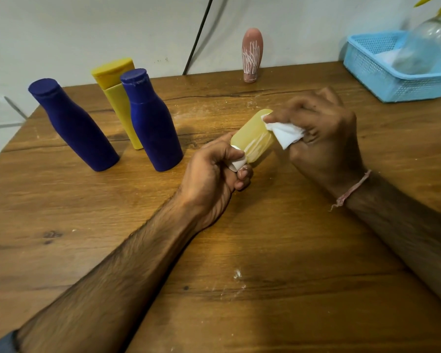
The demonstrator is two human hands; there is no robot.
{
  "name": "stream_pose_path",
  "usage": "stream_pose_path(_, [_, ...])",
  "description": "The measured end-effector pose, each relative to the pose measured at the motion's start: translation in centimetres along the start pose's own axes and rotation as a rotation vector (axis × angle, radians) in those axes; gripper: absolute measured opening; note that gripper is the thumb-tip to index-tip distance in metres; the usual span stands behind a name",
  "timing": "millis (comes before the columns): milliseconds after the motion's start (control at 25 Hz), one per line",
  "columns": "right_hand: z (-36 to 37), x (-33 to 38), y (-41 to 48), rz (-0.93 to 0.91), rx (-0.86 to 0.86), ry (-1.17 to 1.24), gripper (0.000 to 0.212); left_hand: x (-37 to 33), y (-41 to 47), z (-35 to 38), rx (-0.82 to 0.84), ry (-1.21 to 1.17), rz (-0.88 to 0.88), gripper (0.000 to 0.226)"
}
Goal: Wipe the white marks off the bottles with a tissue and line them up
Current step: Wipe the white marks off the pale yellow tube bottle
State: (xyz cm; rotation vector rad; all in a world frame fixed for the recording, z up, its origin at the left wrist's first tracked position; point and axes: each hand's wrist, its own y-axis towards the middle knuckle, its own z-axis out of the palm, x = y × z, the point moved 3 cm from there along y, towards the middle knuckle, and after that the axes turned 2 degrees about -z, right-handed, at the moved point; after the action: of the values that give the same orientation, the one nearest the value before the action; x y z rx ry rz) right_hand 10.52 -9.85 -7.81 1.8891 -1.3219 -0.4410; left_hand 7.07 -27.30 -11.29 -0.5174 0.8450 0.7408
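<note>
The pale yellow bottle [252,138], streaks upward, was held tilted above the worktop [265,250]. The left grip [214,169] clenched its lower end to steady it, and the right grip [321,133] pinched a tissue [285,136] against it for wiping. The streaked pink bottle [252,56] stood behind, likely next.

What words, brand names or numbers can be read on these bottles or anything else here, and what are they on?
None can be read: no words, brands or numbers show.
The left blue bottle, right blue bottle and standing yellow bottle: plain, no label.
The pink bottle and held yellow bottle: only white scribbled lines, not letters.
The tissue and blue basket: no print visible.
</note>
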Motion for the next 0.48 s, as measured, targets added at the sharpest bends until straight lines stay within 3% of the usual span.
stream_pose_path(80, [0.2,0.6,-0.2,-0.078,0.048,0.021,0.025,0.0,0.1,-0.2,0.001,-0.026,0.005,0.06])
stream_pose_path(240, [0.1,-0.3,0.0,0.045,-0.01,0.018,0.029,0.1,0.3,-0.3,0.011,-0.075,-0.007,0.057])
stream_pose_path(400, [0.8,1.5,-0.4,-0.161,0.079,0.071,0.02,0.0,0.1,-0.2,0.04,-0.063,0.006,0.039])
stream_pose_path(480, [0.6,0.9,-0.2,-0.071,0.028,0.049,0.021,-0.1,0.1,-0.2,0.035,-0.047,0.0,0.043])
